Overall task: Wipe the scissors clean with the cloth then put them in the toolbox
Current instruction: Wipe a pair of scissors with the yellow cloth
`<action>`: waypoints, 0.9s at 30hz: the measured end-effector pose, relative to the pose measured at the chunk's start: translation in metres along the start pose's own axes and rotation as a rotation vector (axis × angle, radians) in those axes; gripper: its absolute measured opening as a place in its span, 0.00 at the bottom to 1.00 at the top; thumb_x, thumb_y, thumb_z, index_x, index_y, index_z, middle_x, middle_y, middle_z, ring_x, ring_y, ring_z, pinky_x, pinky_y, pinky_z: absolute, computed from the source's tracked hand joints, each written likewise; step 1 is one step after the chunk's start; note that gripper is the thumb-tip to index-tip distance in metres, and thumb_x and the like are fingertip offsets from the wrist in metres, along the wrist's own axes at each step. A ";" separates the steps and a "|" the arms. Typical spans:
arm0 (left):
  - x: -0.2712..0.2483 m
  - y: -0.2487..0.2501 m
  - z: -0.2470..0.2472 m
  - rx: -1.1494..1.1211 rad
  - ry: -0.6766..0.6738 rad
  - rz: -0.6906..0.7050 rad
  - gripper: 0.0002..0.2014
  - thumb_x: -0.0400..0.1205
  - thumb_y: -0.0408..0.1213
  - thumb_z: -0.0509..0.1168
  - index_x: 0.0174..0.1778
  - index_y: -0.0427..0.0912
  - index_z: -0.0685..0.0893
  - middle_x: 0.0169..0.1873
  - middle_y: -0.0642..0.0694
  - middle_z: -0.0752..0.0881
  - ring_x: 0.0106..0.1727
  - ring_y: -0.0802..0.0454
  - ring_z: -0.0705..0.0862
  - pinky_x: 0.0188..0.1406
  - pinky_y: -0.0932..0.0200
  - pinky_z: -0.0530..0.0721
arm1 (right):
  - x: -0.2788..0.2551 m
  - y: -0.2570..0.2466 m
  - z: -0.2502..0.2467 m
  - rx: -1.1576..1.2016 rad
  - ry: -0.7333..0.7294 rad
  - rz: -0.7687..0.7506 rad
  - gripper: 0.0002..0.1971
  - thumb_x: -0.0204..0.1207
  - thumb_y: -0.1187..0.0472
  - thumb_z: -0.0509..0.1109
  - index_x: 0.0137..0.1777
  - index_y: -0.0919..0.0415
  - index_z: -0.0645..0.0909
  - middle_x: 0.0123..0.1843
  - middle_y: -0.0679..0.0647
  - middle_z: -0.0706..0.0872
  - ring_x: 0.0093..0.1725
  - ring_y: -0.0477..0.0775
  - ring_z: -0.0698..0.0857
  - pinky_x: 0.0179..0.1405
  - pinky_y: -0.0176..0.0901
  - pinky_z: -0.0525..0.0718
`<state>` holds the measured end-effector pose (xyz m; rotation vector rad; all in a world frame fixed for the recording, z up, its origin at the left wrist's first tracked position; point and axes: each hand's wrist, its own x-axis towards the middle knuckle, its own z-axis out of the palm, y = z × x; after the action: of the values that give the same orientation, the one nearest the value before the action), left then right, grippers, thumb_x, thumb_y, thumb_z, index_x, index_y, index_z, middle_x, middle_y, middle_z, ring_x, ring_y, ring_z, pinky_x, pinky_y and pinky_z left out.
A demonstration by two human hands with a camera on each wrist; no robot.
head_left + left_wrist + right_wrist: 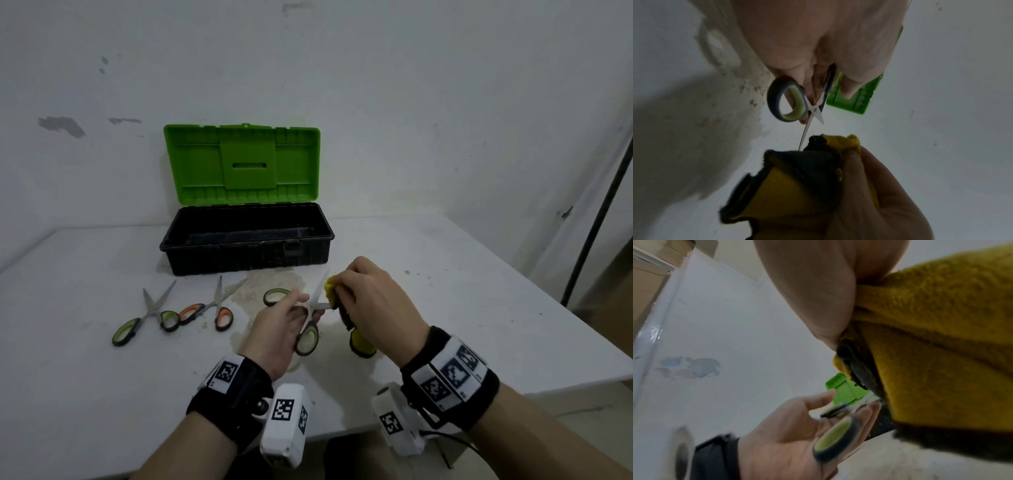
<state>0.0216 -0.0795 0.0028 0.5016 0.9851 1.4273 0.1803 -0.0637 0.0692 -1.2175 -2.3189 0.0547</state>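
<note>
My left hand (297,310) holds a pair of green-handled scissors (307,337) spread wide, just above the white table (102,394). One blade points up toward the toolbox; the other runs right into a yellow and black cloth (342,310). My right hand (347,286) grips that cloth bunched around the blade, and a loose end hangs below. In the left wrist view the blade tip of the scissors (789,104) disappears into the cloth (797,178). The cloth (941,353) fills the right wrist view. The black toolbox (246,240) stands behind with its green lid (241,161) up.
Two more scissors lie to the left on the table: a green-handled pair (147,318) and an orange-handled pair (212,308). A brownish stain (274,282) marks the table before the toolbox. A black pole (596,219) leans at the right, past the table's edge.
</note>
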 end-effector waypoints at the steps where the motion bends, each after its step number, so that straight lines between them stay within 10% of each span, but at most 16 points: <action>1: -0.001 0.001 0.000 -0.016 -0.003 -0.004 0.15 0.90 0.43 0.61 0.54 0.32 0.84 0.45 0.33 0.92 0.52 0.40 0.90 0.63 0.49 0.85 | -0.003 -0.003 0.002 -0.018 -0.041 -0.016 0.10 0.83 0.61 0.63 0.45 0.57 0.86 0.49 0.52 0.78 0.42 0.53 0.80 0.43 0.48 0.82; 9: -0.009 0.000 0.011 0.085 -0.030 0.153 0.16 0.92 0.38 0.55 0.59 0.32 0.85 0.41 0.41 0.94 0.46 0.53 0.93 0.40 0.66 0.88 | -0.009 -0.010 0.036 -0.112 -0.045 -0.061 0.03 0.71 0.66 0.76 0.42 0.60 0.85 0.40 0.54 0.77 0.34 0.55 0.79 0.23 0.40 0.73; 27: -0.012 0.001 0.007 0.190 -0.080 0.229 0.15 0.92 0.37 0.54 0.60 0.33 0.84 0.47 0.33 0.93 0.50 0.44 0.93 0.46 0.60 0.91 | -0.016 -0.004 0.019 0.013 -0.160 -0.255 0.10 0.83 0.56 0.64 0.55 0.53 0.86 0.50 0.51 0.79 0.42 0.55 0.82 0.38 0.50 0.84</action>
<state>0.0279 -0.0889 0.0102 0.8279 1.0287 1.5098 0.1755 -0.0750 0.0467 -0.9322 -2.5904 0.0794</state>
